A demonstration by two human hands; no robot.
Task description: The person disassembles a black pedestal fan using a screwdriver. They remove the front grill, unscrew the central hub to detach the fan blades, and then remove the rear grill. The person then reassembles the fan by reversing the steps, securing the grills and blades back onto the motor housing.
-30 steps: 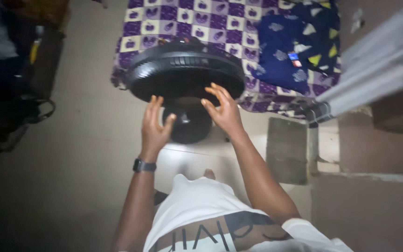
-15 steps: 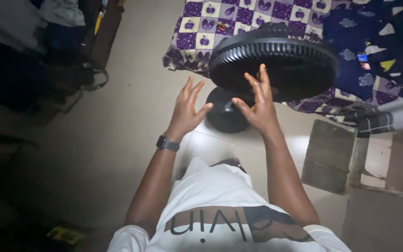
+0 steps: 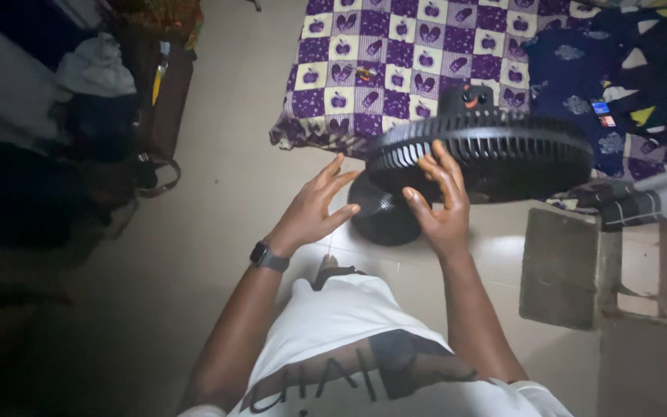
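A black standing fan (image 3: 496, 154) with a round grille head stands on the tiled floor, on a round black base (image 3: 384, 220). My right hand (image 3: 440, 202) is spread with its fingertips against the front rim of the grille. My left hand (image 3: 312, 207), a dark watch on its wrist, hovers with fingers apart just left of the grille and above the base, touching nothing I can make out. Neither hand holds anything.
A mattress with a purple and white checked sheet (image 3: 395, 62) lies behind the fan, with a dark blue patterned cloth (image 3: 611, 85) on its right. Bags and clothes (image 3: 94, 100) pile up at the left. A grey block (image 3: 561, 266) stands at the right.
The view has swung, so the fan now sits right of centre. My right hand has come up onto the grille rim; my left hand stays spread beside it.
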